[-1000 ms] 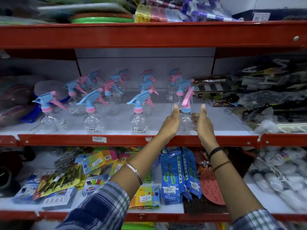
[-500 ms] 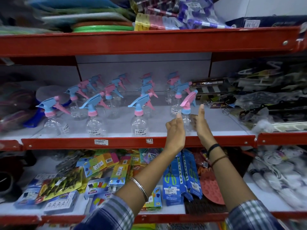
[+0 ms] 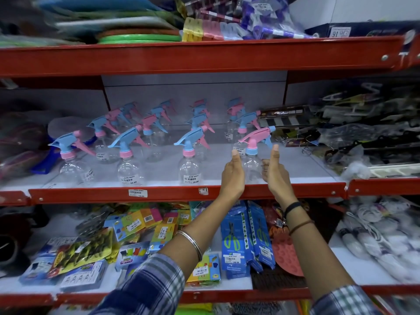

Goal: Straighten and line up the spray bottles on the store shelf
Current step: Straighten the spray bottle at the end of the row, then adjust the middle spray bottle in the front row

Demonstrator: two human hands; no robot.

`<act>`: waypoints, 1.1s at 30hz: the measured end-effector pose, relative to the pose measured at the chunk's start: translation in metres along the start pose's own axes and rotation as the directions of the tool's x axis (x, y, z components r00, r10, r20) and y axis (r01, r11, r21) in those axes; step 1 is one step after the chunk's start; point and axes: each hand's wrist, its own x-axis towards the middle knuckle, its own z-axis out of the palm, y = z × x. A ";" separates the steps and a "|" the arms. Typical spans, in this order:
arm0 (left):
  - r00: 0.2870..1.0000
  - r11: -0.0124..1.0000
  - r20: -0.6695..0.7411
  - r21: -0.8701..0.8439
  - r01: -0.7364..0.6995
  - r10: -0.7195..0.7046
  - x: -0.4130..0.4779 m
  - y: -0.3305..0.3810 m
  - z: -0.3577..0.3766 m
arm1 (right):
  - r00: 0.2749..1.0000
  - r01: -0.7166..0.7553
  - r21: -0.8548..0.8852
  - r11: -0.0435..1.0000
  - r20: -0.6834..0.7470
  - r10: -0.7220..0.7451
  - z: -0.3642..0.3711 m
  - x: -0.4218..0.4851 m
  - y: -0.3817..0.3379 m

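Note:
Several clear spray bottles with blue-and-pink trigger heads stand in rows on the middle shelf (image 3: 172, 193). The front row holds three bottles (image 3: 75, 165) (image 3: 129, 165) (image 3: 189, 165) with nozzles pointing left. At the row's right end stands a fourth spray bottle (image 3: 252, 153) with a pink head and blue collar, its nozzle also to the left. My left hand (image 3: 233, 177) presses its left side and my right hand (image 3: 273, 172) curls round its right side, thumbs up. The hands hide its lower body.
More bottles stand behind in looser rows (image 3: 156, 123). A striped box (image 3: 284, 114) and bagged goods (image 3: 363, 137) crowd the shelf's right end. The red upper shelf beam (image 3: 204, 57) hangs overhead. Packets and blue scissor packs (image 3: 236, 237) fill the shelf below.
The pink-headed bottle between my hands has turned: its head faced me edge-on, and now its nozzle points left like the rest. My hands stayed on either side of it.

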 end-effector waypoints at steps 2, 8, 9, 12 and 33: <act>1.000 1.000 -0.014 0.018 -0.005 0.006 -0.002 0.002 0.001 | 1.000 0.009 -0.009 1.000 0.004 -0.009 0.000 0.000 0.001; 1.000 0.999 -0.012 -0.032 0.022 -0.023 0.000 -0.006 -0.001 | 0.999 0.017 -0.027 0.999 -0.033 -0.018 0.002 -0.002 0.002; 0.999 0.999 -0.039 -0.042 0.028 -0.029 -0.001 -0.010 -0.001 | 0.995 0.047 -0.043 0.998 -0.088 -0.050 0.004 -0.004 0.004; 0.968 0.989 -0.236 -0.101 -0.108 0.082 -0.012 -0.023 -0.008 | 0.922 0.207 -0.052 0.977 -0.323 -0.213 0.013 -0.017 0.011; 0.885 0.997 -0.466 -0.060 -0.049 0.015 -0.004 -0.049 -0.106 | 0.941 0.094 0.073 0.993 0.319 -0.113 0.122 -0.033 -0.029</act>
